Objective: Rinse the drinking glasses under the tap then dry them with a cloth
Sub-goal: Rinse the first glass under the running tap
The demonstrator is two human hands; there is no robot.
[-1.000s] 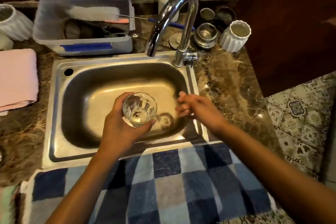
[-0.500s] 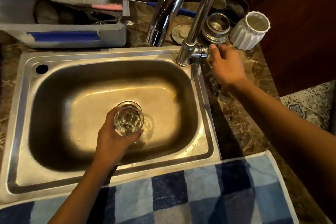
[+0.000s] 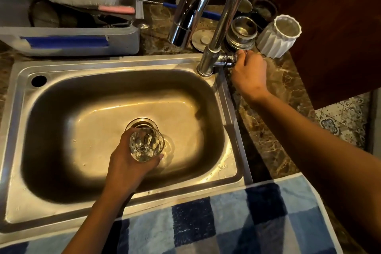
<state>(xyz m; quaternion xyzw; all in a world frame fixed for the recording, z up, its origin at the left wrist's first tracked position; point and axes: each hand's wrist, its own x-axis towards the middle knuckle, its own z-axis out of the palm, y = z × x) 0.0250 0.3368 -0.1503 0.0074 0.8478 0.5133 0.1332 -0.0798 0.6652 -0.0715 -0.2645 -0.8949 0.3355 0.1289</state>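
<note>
The left hand [image 3: 127, 163] was wrapped around a clear drinking glass [image 3: 146, 144], holding it upright low over the sink [image 3: 123, 64] basin, near the drain and short of the tap [image 3: 185, 16] spout. The right hand [image 3: 249, 72] pinched the tap's handle [image 3: 227, 59] at the base, fingers curled. No water was visibly running, so rinsing had apparently not started, and drying with the checked cloth [image 3: 237, 218] on the desk [image 3: 274, 130] remained.
</note>
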